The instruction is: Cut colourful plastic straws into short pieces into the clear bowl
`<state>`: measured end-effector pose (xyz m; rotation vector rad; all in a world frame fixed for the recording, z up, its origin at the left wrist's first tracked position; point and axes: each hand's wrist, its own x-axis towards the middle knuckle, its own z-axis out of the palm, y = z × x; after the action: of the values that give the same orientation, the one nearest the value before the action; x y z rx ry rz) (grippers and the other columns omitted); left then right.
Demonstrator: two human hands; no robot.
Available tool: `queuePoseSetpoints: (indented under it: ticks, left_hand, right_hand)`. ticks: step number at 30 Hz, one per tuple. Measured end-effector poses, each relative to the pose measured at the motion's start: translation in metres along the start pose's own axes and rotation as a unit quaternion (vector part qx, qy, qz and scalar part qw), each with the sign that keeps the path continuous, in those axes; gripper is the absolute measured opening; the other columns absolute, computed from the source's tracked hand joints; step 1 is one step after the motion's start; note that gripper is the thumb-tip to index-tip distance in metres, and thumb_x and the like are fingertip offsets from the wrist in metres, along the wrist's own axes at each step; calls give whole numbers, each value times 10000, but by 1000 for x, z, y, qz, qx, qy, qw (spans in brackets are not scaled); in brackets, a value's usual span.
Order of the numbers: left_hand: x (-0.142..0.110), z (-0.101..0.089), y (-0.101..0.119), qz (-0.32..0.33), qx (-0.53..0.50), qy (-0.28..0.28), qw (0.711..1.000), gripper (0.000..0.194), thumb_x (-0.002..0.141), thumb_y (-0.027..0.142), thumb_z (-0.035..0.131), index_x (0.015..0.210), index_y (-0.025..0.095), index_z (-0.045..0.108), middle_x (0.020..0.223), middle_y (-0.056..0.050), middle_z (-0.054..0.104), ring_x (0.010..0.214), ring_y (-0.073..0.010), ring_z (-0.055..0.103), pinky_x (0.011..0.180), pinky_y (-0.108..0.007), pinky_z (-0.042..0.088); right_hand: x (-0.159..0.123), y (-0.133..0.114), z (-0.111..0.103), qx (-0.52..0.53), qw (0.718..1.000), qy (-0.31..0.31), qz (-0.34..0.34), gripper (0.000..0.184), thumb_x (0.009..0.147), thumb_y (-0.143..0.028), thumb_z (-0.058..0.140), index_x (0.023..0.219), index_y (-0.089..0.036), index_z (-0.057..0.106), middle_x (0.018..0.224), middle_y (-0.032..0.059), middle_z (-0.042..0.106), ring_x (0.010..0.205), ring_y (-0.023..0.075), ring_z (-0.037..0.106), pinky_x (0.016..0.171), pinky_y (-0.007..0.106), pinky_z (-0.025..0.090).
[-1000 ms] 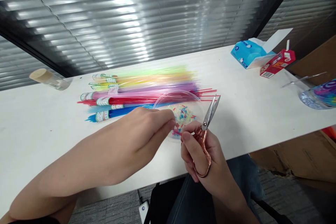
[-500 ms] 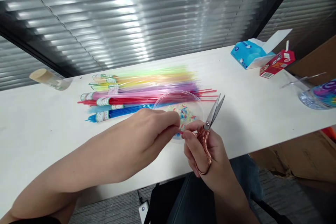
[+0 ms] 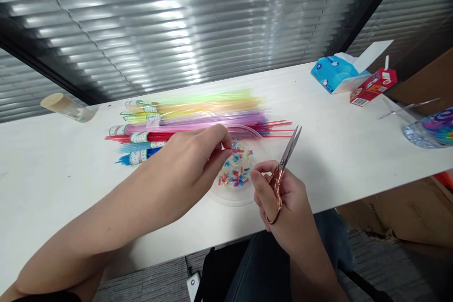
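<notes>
My left hand (image 3: 198, 160) is closed in a pinch on the end of a short, thin red plastic straw (image 3: 238, 151), which sticks out to the right over a round clear bowl (image 3: 226, 197). Small cut pieces (image 3: 236, 174) in red, blue and pale yellow lie scattered in the bowl. Just right of the bowl, my right hand (image 3: 295, 203) is wrapped round rose-gold-handled scissors (image 3: 278, 188). Their blades point up and away from me, slightly apart, with nothing between them. The thumb and forefinger of that hand almost meet near the bowl's rim.
Bundles of long coloured straws (image 3: 198, 108) lie behind the bowl on the white table (image 3: 71, 198). A lidded clear jar (image 3: 69, 107) is at the left. A blue tissue box (image 3: 334, 74), a red box (image 3: 373, 87) and a colourful cup (image 3: 435, 127) stand at the right.
My left hand has moved up and left, away from my right hand, with the red straw. The bowl has shifted slightly toward me. The scissors stay in my right hand, their blades slightly closer together.
</notes>
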<state>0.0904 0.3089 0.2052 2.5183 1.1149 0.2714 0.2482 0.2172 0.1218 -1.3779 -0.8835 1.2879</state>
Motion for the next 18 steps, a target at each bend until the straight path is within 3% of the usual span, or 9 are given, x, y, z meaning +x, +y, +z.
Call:
queuePoseSetpoints:
  ticks: [3, 9, 13, 18]
  left_hand:
    - [-1, -3, 2, 0, -27, 5, 1000, 174, 960, 303, 443, 870, 198, 546, 721, 4, 589, 593, -115, 495, 507, -246, 334]
    - [-4, -7, 13, -34, -82, 29, 996, 184, 972, 308, 429, 879, 205, 549, 749, 4, 620, 629, -125, 532, 522, -257, 369]
    - [-6, -8, 15, -40, -118, 14, 992, 187, 981, 328, 425, 888, 212, 538, 771, 10, 629, 653, -127, 546, 531, -262, 393]
    - [-9, -10, 13, -28, -150, -46, 987, 152, 997, 332, 426, 924, 233, 515, 827, 41, 637, 702, -101, 571, 548, -237, 423]
  right_hand:
    - [-7, -6, -2, 31, 998, -51, 30, 311, 908, -511, 598, 925, -208, 529, 548, -79, 416, 384, 53, 319, 354, 188, 227]
    - [-21, -13, -2, 72, 972, -217, 62, 402, 899, -601, 563, 922, -206, 494, 615, -62, 425, 420, 43, 293, 382, 192, 240]
    - [-22, -14, 1, 66, 966, -239, 69, 413, 892, -603, 575, 880, -200, 482, 648, -49, 423, 494, 61, 323, 449, 203, 277]
    - [-23, -12, 5, 64, 972, -220, 56, 412, 858, -587, 636, 856, -194, 514, 719, -20, 441, 635, 100, 382, 534, 224, 298]
